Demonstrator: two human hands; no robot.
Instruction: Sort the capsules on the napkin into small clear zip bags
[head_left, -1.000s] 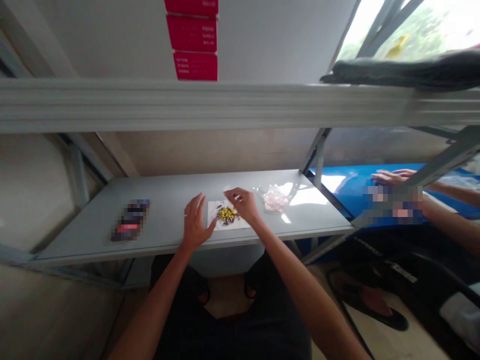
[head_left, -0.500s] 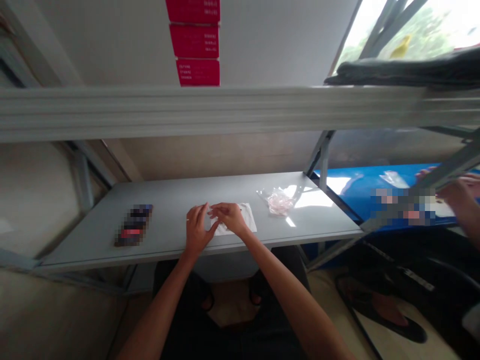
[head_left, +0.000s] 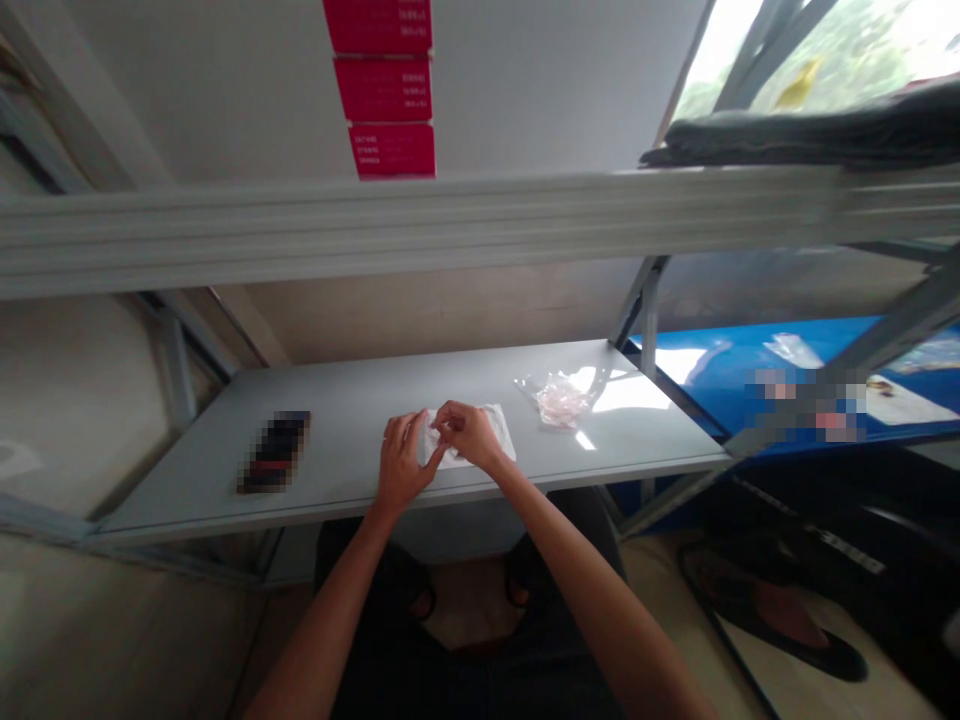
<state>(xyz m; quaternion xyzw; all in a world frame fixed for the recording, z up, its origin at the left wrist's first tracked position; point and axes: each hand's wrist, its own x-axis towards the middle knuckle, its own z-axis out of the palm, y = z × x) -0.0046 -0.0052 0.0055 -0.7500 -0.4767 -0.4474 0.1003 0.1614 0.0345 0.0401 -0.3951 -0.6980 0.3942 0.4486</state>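
My left hand (head_left: 403,462) is over the left edge of a white sheet (head_left: 501,432), paper or cloth, on the grey shelf top. Its fingers reach forward and its thumb stands apart, pointing toward the other hand. Close beside it, my right hand (head_left: 469,436) hovers over the sheet with fingers curled in and pinched together. Whatever sits between those fingertips is too small to make out. Both hands hide much of the sheet's left part.
A clear plastic bag (head_left: 562,402) with pinkish contents lies right of the sheet. At left is a blurred dark object (head_left: 274,452). Red boxes (head_left: 390,150) stand on the upper shelf, whose thick front edge (head_left: 480,225) crosses above my hands. A blue table (head_left: 697,365) stands at right.
My right fingers have curled in from a more stretched pose, and both hands sit slightly further right in view. Another person's hands at far right have left the picture.
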